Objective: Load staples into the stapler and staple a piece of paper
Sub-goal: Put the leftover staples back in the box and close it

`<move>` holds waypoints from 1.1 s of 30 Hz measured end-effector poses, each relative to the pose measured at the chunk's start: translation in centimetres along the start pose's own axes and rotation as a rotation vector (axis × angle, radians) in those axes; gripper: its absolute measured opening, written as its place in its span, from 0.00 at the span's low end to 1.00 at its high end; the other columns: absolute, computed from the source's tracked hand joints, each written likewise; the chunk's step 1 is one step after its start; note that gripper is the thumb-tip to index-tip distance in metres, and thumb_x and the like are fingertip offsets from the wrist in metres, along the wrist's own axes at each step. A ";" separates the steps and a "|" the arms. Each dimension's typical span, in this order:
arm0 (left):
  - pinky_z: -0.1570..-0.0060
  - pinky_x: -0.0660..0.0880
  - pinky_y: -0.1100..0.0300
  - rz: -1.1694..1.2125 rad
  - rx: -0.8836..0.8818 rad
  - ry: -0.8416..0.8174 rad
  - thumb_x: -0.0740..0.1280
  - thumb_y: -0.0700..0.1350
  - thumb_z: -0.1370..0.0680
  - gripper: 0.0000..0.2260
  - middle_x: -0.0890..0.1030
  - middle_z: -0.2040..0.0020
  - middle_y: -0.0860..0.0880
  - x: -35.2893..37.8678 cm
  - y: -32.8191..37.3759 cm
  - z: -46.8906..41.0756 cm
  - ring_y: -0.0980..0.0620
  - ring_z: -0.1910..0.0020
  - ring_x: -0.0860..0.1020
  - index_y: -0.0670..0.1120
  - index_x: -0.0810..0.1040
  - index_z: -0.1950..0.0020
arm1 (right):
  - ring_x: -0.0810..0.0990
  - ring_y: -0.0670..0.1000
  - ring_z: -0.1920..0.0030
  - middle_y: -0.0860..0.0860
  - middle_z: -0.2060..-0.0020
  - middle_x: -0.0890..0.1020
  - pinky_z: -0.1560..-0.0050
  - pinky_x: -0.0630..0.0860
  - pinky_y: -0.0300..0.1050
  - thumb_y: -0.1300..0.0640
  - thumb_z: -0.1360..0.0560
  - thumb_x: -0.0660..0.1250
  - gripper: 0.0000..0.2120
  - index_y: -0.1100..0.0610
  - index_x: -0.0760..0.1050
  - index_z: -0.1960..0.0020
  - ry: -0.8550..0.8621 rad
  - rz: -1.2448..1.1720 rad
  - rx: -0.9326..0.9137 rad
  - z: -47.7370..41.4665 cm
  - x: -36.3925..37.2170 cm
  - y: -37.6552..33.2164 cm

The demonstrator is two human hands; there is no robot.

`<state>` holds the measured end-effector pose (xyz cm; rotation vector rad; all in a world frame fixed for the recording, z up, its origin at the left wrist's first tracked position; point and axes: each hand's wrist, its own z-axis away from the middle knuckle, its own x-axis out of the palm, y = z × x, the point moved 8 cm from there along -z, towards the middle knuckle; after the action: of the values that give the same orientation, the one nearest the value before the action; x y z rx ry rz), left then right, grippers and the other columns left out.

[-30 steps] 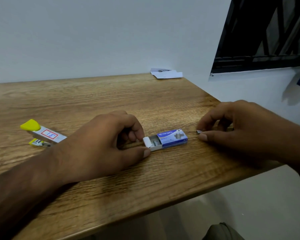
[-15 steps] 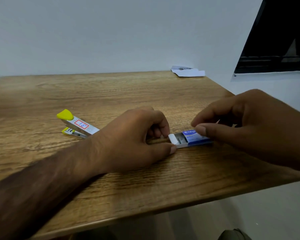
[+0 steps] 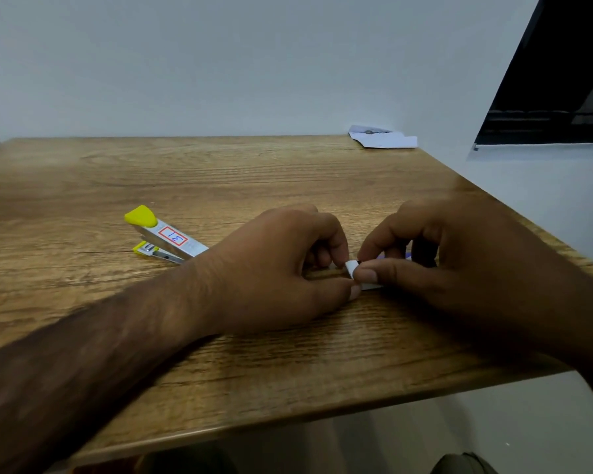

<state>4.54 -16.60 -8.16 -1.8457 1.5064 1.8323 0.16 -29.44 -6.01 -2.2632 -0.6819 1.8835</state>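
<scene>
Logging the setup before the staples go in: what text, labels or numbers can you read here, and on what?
Stapler label: blue handwriting in a red frame, maybe "13", unsure.
Staple box: print hidden by left hand and right hand.
Paper at far corner: marks too small to read.

We count two hands in view: one left hand (image 3: pixel 281 268) and one right hand (image 3: pixel 459 268). We count one stapler (image 3: pixel 166 239), bearing one red-bordered label. We count one staple box (image 3: pixel 351 268), largely covered by fingers; any staples inside cannot be counted. We record one white paper (image 3: pixel 384 140) at the far corner, and cannot tell whether it is a single sheet. We count one wooden table (image 3: pixel 220 172) and one dark window (image 3: pixel 562 80).
</scene>
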 end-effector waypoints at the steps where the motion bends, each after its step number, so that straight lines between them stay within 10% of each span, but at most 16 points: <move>1: 0.53 0.79 0.50 -0.001 0.000 -0.002 0.75 0.58 0.30 0.11 0.78 0.57 0.58 0.0 0.0 0.0 0.59 0.55 0.79 0.55 0.81 0.52 | 0.78 0.40 0.58 0.37 0.66 0.80 0.64 0.71 0.40 0.27 0.39 0.63 0.21 0.39 0.83 0.57 0.000 -0.005 0.002 0.0 0.0 0.0; 16: 0.53 0.78 0.54 0.012 0.005 0.012 0.76 0.55 0.30 0.10 0.79 0.57 0.56 0.1 -0.1 -0.2 0.59 0.55 0.78 0.54 0.81 0.52 | 0.79 0.35 0.54 0.24 0.46 0.74 0.60 0.78 0.44 0.15 0.50 0.59 0.35 0.22 0.71 0.44 -0.202 -0.004 0.212 2.3 -1.8 3.6; 28: 0.57 0.78 0.54 0.007 0.023 0.011 0.75 0.53 0.29 0.08 0.79 0.60 0.56 0.1 0.4 -0.2 0.57 0.59 0.78 0.54 0.81 0.53 | 0.79 0.43 0.59 0.35 0.56 0.82 0.58 0.82 0.50 0.29 0.41 0.64 0.19 0.30 0.77 0.52 -0.153 -0.057 0.160 1.4 0.1 2.4; 33: 0.58 0.78 0.54 0.006 0.014 0.008 0.75 0.55 0.29 0.09 0.79 0.59 0.56 0.1 0.3 -0.2 0.57 0.59 0.78 0.54 0.81 0.53 | 0.78 0.41 0.57 0.34 0.56 0.82 0.59 0.81 0.49 0.23 0.48 0.57 0.27 0.29 0.77 0.53 -0.151 -0.060 0.161 1.3 0.0 2.6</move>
<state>4.40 -16.96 -8.05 -1.8467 1.5249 1.8149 -0.43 -31.95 -7.27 -1.9977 -0.5866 2.0174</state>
